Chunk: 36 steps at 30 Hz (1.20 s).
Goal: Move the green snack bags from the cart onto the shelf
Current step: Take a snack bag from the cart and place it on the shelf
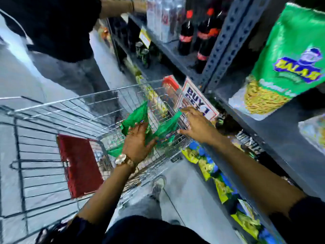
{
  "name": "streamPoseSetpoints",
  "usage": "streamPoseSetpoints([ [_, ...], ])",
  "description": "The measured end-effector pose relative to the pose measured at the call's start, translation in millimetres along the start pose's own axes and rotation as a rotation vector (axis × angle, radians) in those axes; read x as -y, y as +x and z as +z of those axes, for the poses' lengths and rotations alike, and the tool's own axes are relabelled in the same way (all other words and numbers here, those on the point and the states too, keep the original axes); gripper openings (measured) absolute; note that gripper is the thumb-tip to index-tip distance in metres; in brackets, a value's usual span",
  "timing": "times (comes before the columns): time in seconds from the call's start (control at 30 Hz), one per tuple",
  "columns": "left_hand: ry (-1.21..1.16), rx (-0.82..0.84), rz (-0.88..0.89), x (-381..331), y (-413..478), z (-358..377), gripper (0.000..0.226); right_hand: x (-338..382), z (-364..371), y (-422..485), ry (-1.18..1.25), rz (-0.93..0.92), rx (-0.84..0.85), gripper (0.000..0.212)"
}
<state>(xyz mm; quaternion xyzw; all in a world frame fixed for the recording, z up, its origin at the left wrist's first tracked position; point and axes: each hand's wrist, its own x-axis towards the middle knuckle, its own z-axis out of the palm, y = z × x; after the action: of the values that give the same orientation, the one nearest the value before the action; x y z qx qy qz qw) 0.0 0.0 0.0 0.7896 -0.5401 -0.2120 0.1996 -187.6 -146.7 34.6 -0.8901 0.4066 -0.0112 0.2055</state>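
Inside the wire cart (52,110), my left hand (137,141) is closed on a crumpled green snack bag (135,115). A second green snack bag (167,126) lies just right of it against the cart's right wall. My right hand (197,125) reaches over that wall with fingers spread, touching the bag's upper edge; whether it grips is unclear. One large green snack bag (288,59) stands upright on the grey shelf (274,136) at the upper right.
A red child-seat flap (79,164) sits in the cart near me. Another person (58,32) stands beyond the cart, reaching to the drink shelf with cola bottles (186,36). A "BUY 1" sign (197,99) hangs off the shelf edge. Yellow-blue bags (209,166) fill the lower shelf.
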Motion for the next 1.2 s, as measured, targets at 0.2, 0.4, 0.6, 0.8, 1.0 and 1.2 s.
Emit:
streamPoseSetpoints([
  [0.2,0.337,0.361,-0.055,9.5,49.1,24.3,0.087,-11.1,42.8,59.0,-0.316,-0.056,0.330,0.071],
  [0.4,0.476,0.479,-0.082,3.0,73.7,34.3,0.059,-12.4,48.7,91.3,-0.644,-0.199,0.348,0.048],
  [0.6,0.545,0.363,-0.045,-15.4,84.4,41.4,0.025,-14.9,62.7,106.5,-0.543,-0.068,0.383,0.034],
  [0.8,0.494,0.347,-0.007,-28.0,94.4,34.0,0.024,-34.8,41.7,89.4,-0.367,0.081,0.268,0.022],
  [1.0,-0.055,0.178,0.004,-28.3,108.2,-0.5,0.038,-57.2,-7.4,60.0,0.174,0.365,0.022,0.033],
  [1.2,-0.921,-0.187,0.006,-79.8,91.3,-41.2,0.020,-48.1,-80.1,3.3,0.920,0.258,-0.332,0.019],
])
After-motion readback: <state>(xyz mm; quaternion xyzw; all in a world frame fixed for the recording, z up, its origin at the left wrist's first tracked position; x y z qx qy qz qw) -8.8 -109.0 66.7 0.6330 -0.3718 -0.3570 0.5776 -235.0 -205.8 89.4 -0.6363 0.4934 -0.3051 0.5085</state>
